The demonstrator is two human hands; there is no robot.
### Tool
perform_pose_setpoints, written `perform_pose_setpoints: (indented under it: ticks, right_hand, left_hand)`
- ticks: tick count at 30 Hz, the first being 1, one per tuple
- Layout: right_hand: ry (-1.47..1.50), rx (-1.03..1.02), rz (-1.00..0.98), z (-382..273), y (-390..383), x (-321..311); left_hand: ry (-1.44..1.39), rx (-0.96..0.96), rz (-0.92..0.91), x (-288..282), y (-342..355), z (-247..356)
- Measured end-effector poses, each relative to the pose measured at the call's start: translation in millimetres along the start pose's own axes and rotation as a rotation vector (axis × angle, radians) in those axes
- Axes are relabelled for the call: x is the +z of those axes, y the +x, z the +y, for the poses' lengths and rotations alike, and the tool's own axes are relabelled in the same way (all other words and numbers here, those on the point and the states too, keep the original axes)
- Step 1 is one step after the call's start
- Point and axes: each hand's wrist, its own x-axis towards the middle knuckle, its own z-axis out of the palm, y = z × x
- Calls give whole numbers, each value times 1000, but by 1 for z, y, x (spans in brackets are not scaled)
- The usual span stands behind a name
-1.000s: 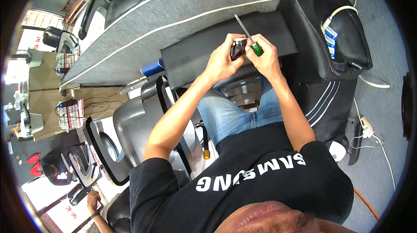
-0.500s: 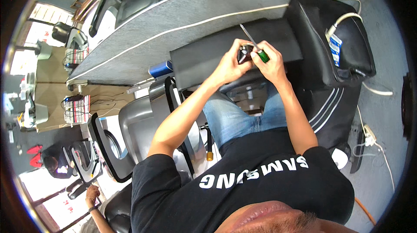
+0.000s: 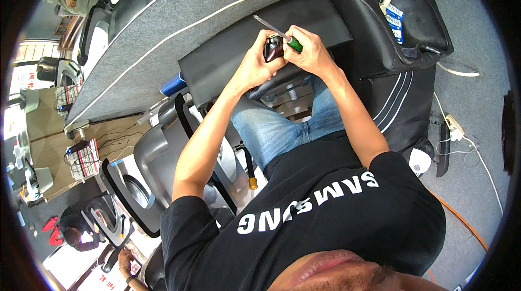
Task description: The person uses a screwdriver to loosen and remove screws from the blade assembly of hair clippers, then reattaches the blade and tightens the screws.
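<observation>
In my left hand [image 3: 254, 65] I grip a dark maroon, glossy hair clipper [image 3: 273, 51] with metal at its upper end; my fingers cover part of its body. My right hand [image 3: 310, 52] is closed round the green handle [image 3: 294, 45] of a screwdriver. The screwdriver's metal shaft [image 3: 267, 23] slants up and left, past the top end of the clipper, its tip pointing away from me. Whether the shaft touches the clipper, I cannot tell. Both hands are held close together above my lap, in front of a black padded bench [image 3: 230, 55].
A black padded seat [image 3: 369, 14] at the far right carries blue sachets [image 3: 394, 22] and a white cable. Beside my left arm are salon chairs [image 3: 163, 150] and a blue box [image 3: 172, 83]. A power strip [image 3: 455, 127] lies on the right. Other people sit at the left edges.
The view has swung, so the surroundings sit further left. The screwdriver now tilts more to the left, across the clipper's top end. Both hands keep their grip.
</observation>
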Motion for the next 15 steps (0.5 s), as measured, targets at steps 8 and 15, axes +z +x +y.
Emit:
perform_pose_setpoints:
  ticks: [8, 15]
  right_hand:
    - [130, 189, 67, -1, -16, 9]
    - [269, 444, -19, -28, -32, -10]
  left_hand:
    - [23, 107, 129, 1, 3, -2]
    - [421, 258, 457, -5, 7, -3]
